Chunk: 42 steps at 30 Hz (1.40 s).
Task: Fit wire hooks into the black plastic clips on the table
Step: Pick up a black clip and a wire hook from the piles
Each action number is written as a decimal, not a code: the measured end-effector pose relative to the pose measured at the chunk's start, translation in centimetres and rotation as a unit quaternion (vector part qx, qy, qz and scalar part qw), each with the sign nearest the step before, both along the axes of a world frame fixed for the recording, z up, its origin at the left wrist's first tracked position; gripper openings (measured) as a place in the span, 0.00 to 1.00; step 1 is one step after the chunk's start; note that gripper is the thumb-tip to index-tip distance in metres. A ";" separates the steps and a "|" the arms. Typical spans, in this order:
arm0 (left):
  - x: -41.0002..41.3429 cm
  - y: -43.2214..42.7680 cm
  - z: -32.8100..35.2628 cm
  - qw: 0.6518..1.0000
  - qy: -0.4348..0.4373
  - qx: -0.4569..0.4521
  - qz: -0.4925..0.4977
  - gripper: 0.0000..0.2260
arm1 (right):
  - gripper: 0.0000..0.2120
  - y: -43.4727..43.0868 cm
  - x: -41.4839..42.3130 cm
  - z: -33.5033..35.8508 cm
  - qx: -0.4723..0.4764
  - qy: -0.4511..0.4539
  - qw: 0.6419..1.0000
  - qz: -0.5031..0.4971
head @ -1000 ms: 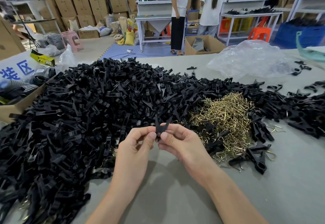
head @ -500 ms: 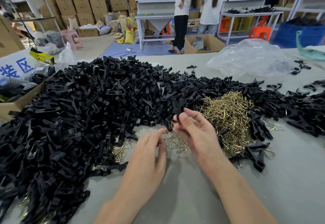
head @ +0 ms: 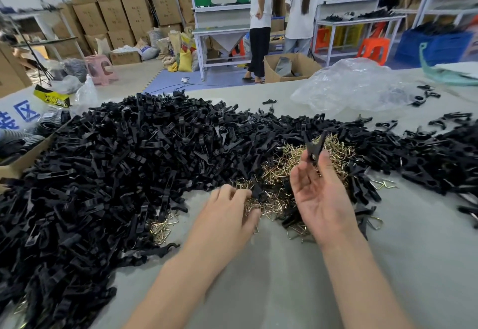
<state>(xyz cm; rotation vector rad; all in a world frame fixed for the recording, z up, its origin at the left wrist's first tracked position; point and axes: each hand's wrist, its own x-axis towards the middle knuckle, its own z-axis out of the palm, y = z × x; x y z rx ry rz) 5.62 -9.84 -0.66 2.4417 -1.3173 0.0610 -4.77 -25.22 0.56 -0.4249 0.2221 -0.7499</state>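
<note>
A huge heap of black plastic clips [head: 108, 173] covers the left and middle of the grey table [head: 284, 290]. A pile of brass wire hooks [head: 292, 163] lies in the middle, behind my hands. My right hand [head: 320, 196] is raised, palm up, with a black clip [head: 314, 147] pinched at its fingertips above the hook pile. My left hand [head: 230, 215] lies palm down at the near edge of the hooks, fingers curled onto them; whether it grips one I cannot tell.
More clips [head: 439, 158] spread to the right. A crumpled clear plastic bag [head: 357, 85] lies at the back right. A cardboard box [head: 23, 158] stands at the left table edge. Two people [head: 282, 18] stand by workbenches beyond the table.
My right hand has carried the black clip away to the right, over the hook pile. My left hand let go of it and dropped down onto the loose hooks.
</note>
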 end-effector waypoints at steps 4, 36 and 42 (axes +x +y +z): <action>0.4 1.3 -0.8 0.998 -0.025 0.028 -0.041 0.14 | 0.17 0.2 0.4 -0.1 -0.018 0.020 1.000 0.017; 1.8 4.2 0.3 0.689 0.562 -0.450 0.079 0.09 | 0.14 5.3 3.2 -0.8 -0.417 0.255 0.865 0.117; 1.7 4.4 0.2 0.698 0.555 -0.445 0.087 0.10 | 0.13 5.1 3.0 -0.8 -0.406 0.251 0.872 0.109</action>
